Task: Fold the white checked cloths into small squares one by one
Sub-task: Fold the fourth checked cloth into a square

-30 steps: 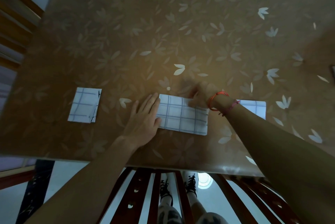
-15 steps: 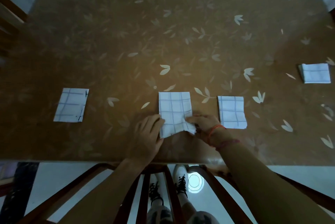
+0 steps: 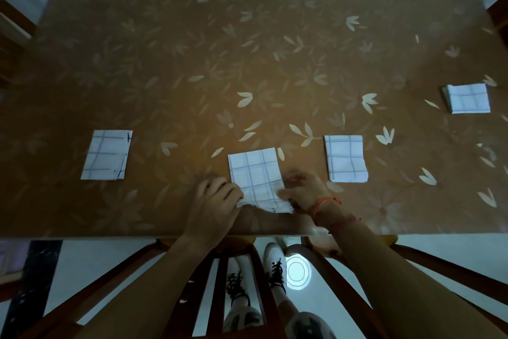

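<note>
Left hand (image 3: 214, 201) and right hand (image 3: 305, 190) each pinch a near corner of the middle checked cloth (image 3: 254, 171), its near edge lifted, close to the front edge of the table (image 3: 192, 64). The tabletop is brown and leaf-patterned. Left folded cloth (image 3: 107, 154), right folded cloth (image 3: 345, 158) and far-right folded cloth (image 3: 467, 98) lie well apart. A wooden chair (image 3: 192, 283) and pale floor show below.

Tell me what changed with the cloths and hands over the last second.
The middle cloth turned from sideways to lengthwise. The left hand, flat before, and the right hand now pinch its near corners, lifting that edge. The left cloth and right cloth stayed put.
</note>
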